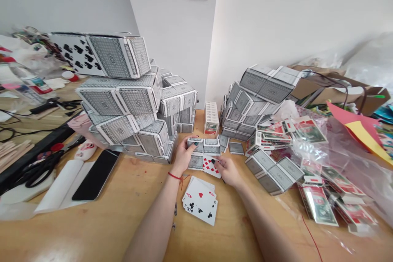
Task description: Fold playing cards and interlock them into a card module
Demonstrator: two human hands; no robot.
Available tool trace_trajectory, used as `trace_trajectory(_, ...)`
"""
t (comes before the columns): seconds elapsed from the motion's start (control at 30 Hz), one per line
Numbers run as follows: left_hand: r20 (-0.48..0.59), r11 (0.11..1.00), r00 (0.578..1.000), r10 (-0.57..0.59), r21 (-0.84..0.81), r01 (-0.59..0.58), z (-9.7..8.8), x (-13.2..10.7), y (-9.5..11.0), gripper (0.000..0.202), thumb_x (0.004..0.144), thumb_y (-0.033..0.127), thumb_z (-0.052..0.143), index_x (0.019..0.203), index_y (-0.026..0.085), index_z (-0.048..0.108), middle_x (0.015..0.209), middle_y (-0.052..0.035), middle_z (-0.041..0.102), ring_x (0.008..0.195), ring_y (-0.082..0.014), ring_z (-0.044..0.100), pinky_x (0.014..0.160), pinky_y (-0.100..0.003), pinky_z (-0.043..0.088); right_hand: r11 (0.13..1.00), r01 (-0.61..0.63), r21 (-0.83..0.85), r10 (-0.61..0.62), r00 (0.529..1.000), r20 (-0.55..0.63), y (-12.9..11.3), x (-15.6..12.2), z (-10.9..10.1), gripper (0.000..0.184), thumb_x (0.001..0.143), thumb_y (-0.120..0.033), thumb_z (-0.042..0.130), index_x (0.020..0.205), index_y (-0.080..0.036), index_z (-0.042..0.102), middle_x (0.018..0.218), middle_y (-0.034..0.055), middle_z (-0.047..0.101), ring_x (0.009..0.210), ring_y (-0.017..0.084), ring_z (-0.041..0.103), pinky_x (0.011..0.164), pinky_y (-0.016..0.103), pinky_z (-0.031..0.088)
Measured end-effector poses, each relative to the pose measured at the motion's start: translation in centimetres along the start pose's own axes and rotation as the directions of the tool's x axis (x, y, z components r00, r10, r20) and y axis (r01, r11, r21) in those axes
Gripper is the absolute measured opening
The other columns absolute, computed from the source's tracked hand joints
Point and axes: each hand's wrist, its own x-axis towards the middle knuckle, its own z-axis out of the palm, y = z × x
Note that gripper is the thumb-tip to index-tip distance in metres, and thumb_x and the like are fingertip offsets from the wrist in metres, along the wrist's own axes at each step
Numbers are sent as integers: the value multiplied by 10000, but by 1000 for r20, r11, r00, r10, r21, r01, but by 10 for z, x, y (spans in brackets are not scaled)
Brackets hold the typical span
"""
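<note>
My left hand (183, 154) grips the left side of a small block built from grey-backed playing cards (204, 147) on the wooden table (129, 213). My right hand (226, 170) pinches a red diamonds card (210, 166) against the block's lower right. Just below the hands lies a loose fan of face-up cards (200, 201) showing hearts and clubs. A red thread circles my left wrist.
A tall stack of card-built blocks (123, 98) rises at left, another pile (260, 90) at right, with boxed decks (319, 204) and plastic wrap beyond it. A black phone (95, 174), scissors (37, 170) and white paper lie at left. A small deck box (211, 118) stands by the wall.
</note>
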Motion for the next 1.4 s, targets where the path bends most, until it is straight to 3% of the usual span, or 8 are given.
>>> trace_trajectory(0.27,-6,1000,1000,21,20,-20,-2,0,-5,253,715,191,534,965,180,568,1028,-55,584,972,-178,519,864,-307,371,999,21,33,-23,998,56,0,4,-2,279,765,-306,473,957,-157,611,841,58,658,749,196,601,660,313,474)
trace_trajectory(0.4,-23,1000,1000,5,-19,-6,-1,0,-3,265,705,188,540,968,179,575,1050,-53,582,991,-182,512,881,-312,359,997,-22,79,23,1000,-20,2,2,-2,253,746,-367,514,863,-155,590,704,37,649,595,162,600,536,264,474)
trace_trajectory(0.5,-1,992,999,-47,-117,47,0,0,-1,347,681,161,535,1027,182,558,1085,-47,573,990,-187,517,880,-313,361,959,-106,261,130,988,-79,1,2,-1,275,719,-427,551,819,-175,505,533,-6,601,393,139,543,378,240,430)
trace_trajectory(0.67,25,949,989,-144,-281,146,2,1,-5,486,660,160,544,1140,185,478,1085,-46,580,973,-192,538,847,-318,397,907,-63,417,161,965,-205,-5,4,0,319,646,-425,644,758,-179,474,563,-5,607,399,128,539,396,250,455)
trace_trajectory(0.87,-3,957,991,-130,-262,125,7,0,-6,342,724,259,538,1057,186,504,1087,-57,573,984,-188,535,858,-323,404,961,-135,241,165,980,-108,-6,4,3,373,705,-534,527,658,-168,472,443,-6,555,332,111,484,331,217,364)
trace_trajectory(1.1,74,979,994,-80,-182,92,8,-5,-2,523,703,192,573,1196,236,403,1139,-43,540,1022,-164,509,895,-310,377,976,-107,188,128,987,-102,-12,0,4,391,739,-539,471,605,-171,473,438,-12,536,299,82,409,307,201,294)
trace_trajectory(1.23,86,977,992,-96,-184,111,8,-4,-5,515,698,162,561,1186,234,416,1138,-45,538,1028,-170,505,891,-318,379,993,-95,75,99,994,-56,-14,-1,0,463,771,-514,432,458,-173,446,346,-35,414,302,68,342,333,199,263)
trace_trajectory(1.4,99,968,987,-129,-202,147,9,-4,-6,524,684,140,562,1179,233,417,1134,-41,543,1032,-170,503,888,-311,380,997,-73,33,74,997,-16,-13,1,-3,498,780,-509,417,409,-176,417,351,-29,400,332,69,336,371,202,271)
